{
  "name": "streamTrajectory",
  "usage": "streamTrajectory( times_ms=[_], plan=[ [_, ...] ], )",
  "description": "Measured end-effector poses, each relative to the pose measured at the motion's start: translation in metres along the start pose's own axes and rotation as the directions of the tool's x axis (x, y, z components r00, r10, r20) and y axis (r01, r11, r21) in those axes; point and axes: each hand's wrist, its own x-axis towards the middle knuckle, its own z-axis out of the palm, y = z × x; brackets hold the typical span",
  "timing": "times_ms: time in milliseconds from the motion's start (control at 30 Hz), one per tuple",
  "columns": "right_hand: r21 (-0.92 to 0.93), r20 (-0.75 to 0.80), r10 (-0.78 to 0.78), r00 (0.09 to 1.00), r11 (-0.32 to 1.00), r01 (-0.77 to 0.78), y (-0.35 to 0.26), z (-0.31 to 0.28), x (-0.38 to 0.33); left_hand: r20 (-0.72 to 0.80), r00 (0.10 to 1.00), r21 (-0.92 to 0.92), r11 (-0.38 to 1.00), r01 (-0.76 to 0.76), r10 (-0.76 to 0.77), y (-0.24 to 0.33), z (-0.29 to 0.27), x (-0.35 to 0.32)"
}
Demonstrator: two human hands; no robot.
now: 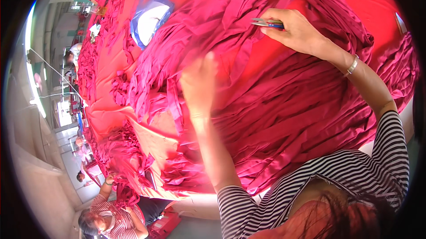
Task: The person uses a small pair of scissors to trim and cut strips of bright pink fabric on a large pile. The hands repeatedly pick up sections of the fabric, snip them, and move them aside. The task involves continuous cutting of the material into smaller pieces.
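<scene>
From the head view I see my right hand [296, 29] closed around small blue-handled snips [267, 23], resting on the heap of magenta fabric strips [275, 101] that covers the middle of the red-draped table [111, 106]. My left hand [199, 84] is blurred above the same heap, fingers spread and holding nothing. A blue-edged plastic bag [150, 19] lies toward the table's far edge. Another person [111, 214] handles strips at the near left corner.

The right hand [298, 29] holds small snips [267, 23] over piled crimson fabric strips [284, 101]; the left hand [198, 84] rests there.
</scene>
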Motion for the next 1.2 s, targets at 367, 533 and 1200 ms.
streamTrajectory(
  times_ms=[367,533,1200],
  plan=[
    [0.013,0.055,0.076,0.996,0.997,-0.077,0.022,0.008,0.001,-0.072,0.972,-0.259,0.937,-0.235,0.224,0.025,0.064,0.0],
    [0.069,0.04,0.234,0.971,0.969,-0.237,0.005,0.017,-0.006,-0.163,0.784,-0.079,0.784,-0.616,0.599,0.036,0.067,-0.02],
    [-0.019,0.127,0.145,0.981,0.99,-0.143,-0.007,-0.023,-0.058,0.354,0.934,-0.495,0.856,0.15,0.04,0.03,0.058,-0.001]
  ],
)
